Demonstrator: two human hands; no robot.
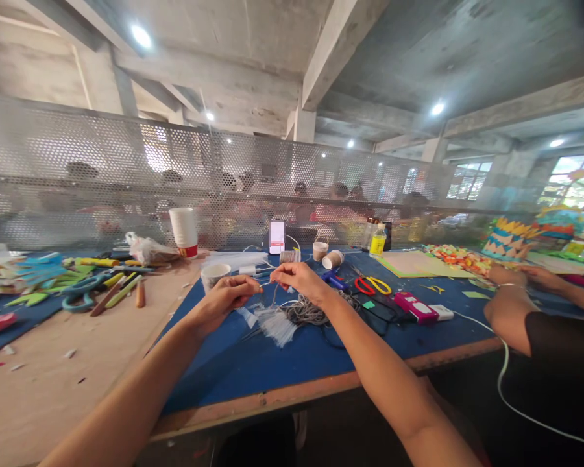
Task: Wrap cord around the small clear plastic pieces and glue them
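Observation:
My left hand [230, 297] and my right hand [298, 279] are close together above the blue mat, fingers pinched. A thin grey cord [266, 284] runs between the fingertips, and a strand hangs below the right hand. Beneath my right wrist lies a loose tangle of grey cord [307, 311]. Beside it spreads a bundle of white, thread-like fibres [278, 325]. A white paper cup [214, 275] stands just behind my left hand. The exact ends of the cord are hidden by my fingers.
Farther back are a lit phone [277, 237], small paper cups [332, 259] and a yellow bottle [378, 240]. Red-and-yellow scissors [372, 285], a blue glue gun [335, 280] and a magenta box [415, 307] lie rightward. Tools [114, 292] lie left; another person's arm [509, 311] reaches in right.

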